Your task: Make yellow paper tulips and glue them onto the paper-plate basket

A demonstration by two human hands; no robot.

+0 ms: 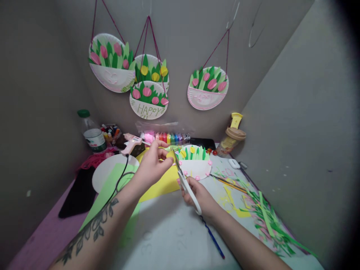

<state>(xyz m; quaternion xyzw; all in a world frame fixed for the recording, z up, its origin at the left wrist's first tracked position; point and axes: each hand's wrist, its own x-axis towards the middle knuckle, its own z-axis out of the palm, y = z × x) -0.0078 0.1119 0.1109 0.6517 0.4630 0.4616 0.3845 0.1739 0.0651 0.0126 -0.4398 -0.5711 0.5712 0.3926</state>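
Observation:
My left hand (153,165) pinches a small yellow paper piece (170,155) above the table. White-handled scissors (188,187) are gripped in my right hand (198,195), their blades pointing up to the yellow piece. Just behind stands a paper-plate basket (195,168) with green paper grass, yellow flowers and pink dots. A yellow paper sheet (163,183) lies under my hands.
Three finished plate baskets and a fourth hang on the wall (147,101). A pink glue gun (131,143), a row of paint pots (168,137), a water bottle (91,133) and a cup (232,140) stand at the back. Green paper scraps (267,221) litter the right side. A blue pencil (213,240) lies near.

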